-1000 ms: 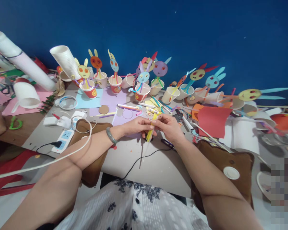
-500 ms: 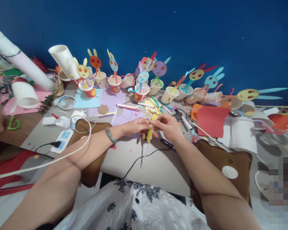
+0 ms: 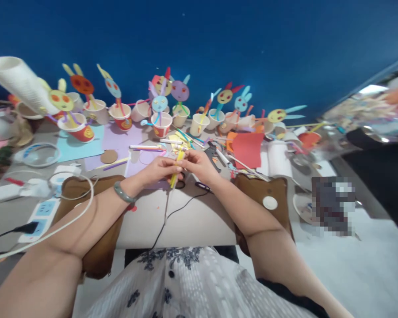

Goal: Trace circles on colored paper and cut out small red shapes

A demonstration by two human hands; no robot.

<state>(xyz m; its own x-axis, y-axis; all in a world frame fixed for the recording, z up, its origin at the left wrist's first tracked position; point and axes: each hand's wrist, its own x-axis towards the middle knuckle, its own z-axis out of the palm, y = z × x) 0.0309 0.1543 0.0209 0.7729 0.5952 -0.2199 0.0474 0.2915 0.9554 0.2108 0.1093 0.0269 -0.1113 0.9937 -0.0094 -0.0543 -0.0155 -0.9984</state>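
Over the middle of the table, my left hand [image 3: 156,171] and my right hand [image 3: 202,167] meet at a narrow yellow strip [image 3: 174,179]. Fingertips of both hands pinch it near its upper part, and it slants down toward me. A thin pale stick [image 3: 166,207] reaches below the strip; whether the two are joined I cannot tell. Just under the hands show black loops, like scissor handles [image 3: 181,181], partly hidden. By my right wrist lies a dark slim tool [image 3: 204,187], near a black cord [image 3: 185,204].
Paper cups with rabbit-faced figures [image 3: 159,104] line the back against the blue wall. Coloured sticks and scraps [image 3: 182,140] lie beyond my hands. Red paper [image 3: 247,150] is to the right, a power strip [image 3: 40,220] to the left. Brown cushions [image 3: 278,187] lie under both forearms.
The view has swung to the right, so the table things appear further left. Both hands still pinch the yellow strip in much the same pose.
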